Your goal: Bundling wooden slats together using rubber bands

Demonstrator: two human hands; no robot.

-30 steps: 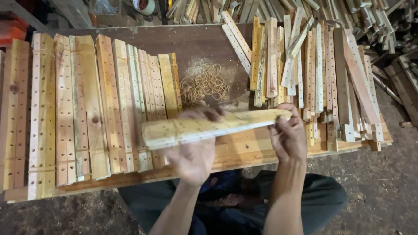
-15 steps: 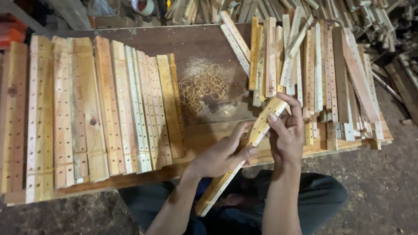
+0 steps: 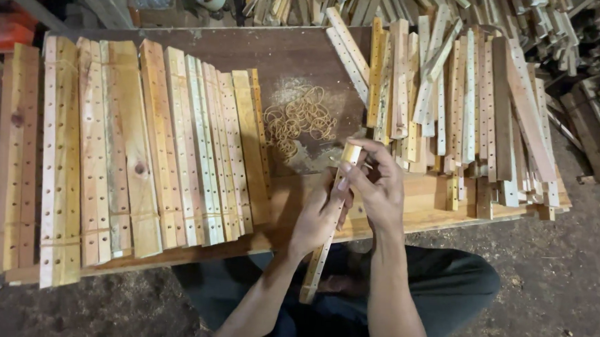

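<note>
Head cam looking down at wooden bench (image 3: 305, 54), sawdust floor (image 3: 551, 287); banded bundles (image 3: 146, 148) lying left, loose slats (image 3: 465, 101) right, rubber bands (image 3: 299, 121) between. Pale slat bundle (image 3: 328, 223) w/ drilled holes standing near-upright at bench edge, left hand (image 3: 318, 216) gripping its middle, right hand (image 3: 377, 185) pinching its top end

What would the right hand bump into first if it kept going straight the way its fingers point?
The right hand points up and left, past the wood strip. Probably it would meet the rubber band pile on the table first, though depth is hard to judge.
</note>
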